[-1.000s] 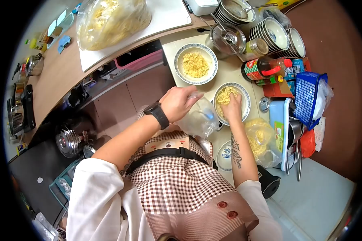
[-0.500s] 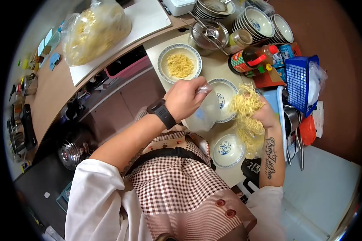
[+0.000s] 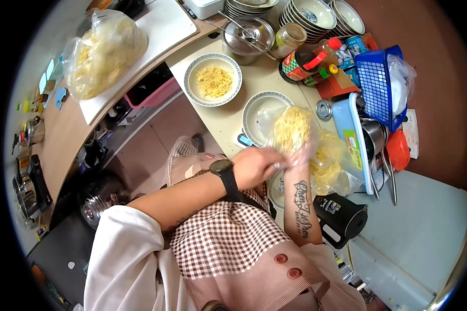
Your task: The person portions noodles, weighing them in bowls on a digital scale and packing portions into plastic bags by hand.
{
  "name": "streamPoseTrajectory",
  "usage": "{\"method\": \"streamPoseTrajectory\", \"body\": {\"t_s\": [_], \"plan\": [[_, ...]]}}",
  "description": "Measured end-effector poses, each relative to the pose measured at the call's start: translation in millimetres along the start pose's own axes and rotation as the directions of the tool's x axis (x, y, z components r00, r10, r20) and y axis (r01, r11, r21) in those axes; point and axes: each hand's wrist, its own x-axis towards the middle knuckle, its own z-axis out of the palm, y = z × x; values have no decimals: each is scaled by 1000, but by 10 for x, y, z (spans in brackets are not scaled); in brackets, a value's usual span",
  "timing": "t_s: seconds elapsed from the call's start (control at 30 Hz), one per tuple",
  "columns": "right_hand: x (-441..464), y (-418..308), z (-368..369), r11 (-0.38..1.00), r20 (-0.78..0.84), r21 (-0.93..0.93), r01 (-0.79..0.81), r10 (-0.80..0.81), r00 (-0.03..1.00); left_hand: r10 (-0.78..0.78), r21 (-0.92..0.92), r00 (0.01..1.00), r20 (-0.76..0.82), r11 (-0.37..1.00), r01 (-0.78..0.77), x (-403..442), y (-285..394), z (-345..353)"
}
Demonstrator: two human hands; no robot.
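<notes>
From the head camera, here we are over a pale counter, and the action is right in the middle! The right hand (image 3: 301, 152) is curled round a loose bundle of noodles (image 3: 292, 127), with a clear bag (image 3: 265, 123) wrapped about bundle and fingers alike. In comes the left hand (image 3: 251, 168), almost closed, fingertips pinching the edge of that bag just beside the right wrist. The exact finger grip is blurred by the plastic.

The bundle hangs over the right side of the middle bowl (image 3: 253, 110), whose visible inside is bare white. Farther off to the left, a second bowl (image 3: 192, 83) carries its own nest of noodles on the bottom. On the near side, a third bowl (image 3: 277, 191) peeks out, partly covered by the arms. A small gadget (image 3: 244, 140) with a blue screen lies against the middle bowl's left side.

Over to the right of the hands, another bag of noodles (image 3: 326, 168) rests on the counter, and nearer, a black kettle (image 3: 347, 215). Far side: a lidded pot (image 3: 238, 44), a jar (image 3: 289, 40) and a dark sauce bottle (image 3: 296, 67). Far left, a big bulging bag (image 3: 106, 57) sits on a white board (image 3: 166, 26).
</notes>
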Motion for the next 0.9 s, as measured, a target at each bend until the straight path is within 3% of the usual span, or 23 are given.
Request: {"method": "streamPoseTrajectory", "body": {"t_s": [0.03,0.07,0.1,0.17,0.3,0.4,0.47,0.5,0.6,0.7,0.8,0.9], "plan": [[14,1,35,995,-105,-47,88,-92,990,3,-19,992,-126,1000,-5,43,-9,-7],[43,-42,-13,999,-149,12,39,-37,988,-122,-14,966,-228,992,121,106,-19,-33],[9,-40,6,994,-162,-96,56,-71,984,-280,-171,920,-274,955,240,194,-144,-41],[-144,-12,103,948,-174,-309,78,-137,975,-382,-292,849,-365,913,285,359,-392,-47],[-471,-111,149,819,-55,-559,127,-189,980,-560,-593,752,-349,753,285,513,-753,-23],[-489,-236,-8,382,136,-881,280,-362,922,-658,-642,713,-241,659,391,411,-666,-195],[-524,-256,1,-37,219,-973,229,-473,853,-597,-558,728,-336,749,357,301,-745,-141],[-487,-257,42,-246,284,-953,179,-506,814,-558,-508,733,-389,793,335,290,-740,-170],[-393,-150,31,-438,469,-862,255,-500,728,-599,-563,709,-371,752,341,202,-632,-188],[-280,-170,234,-766,737,-576,286,-334,587,-592,-581,699,-402,755,304,158,-650,-195],[-28,-392,114,-863,449,-489,130,-121,885,-592,-576,706,-389,754,316,149,-615,-221],[-102,-544,236,-434,494,-844,316,-397,774,-572,-551,719,-394,773,314,156,-546,-399]]}}
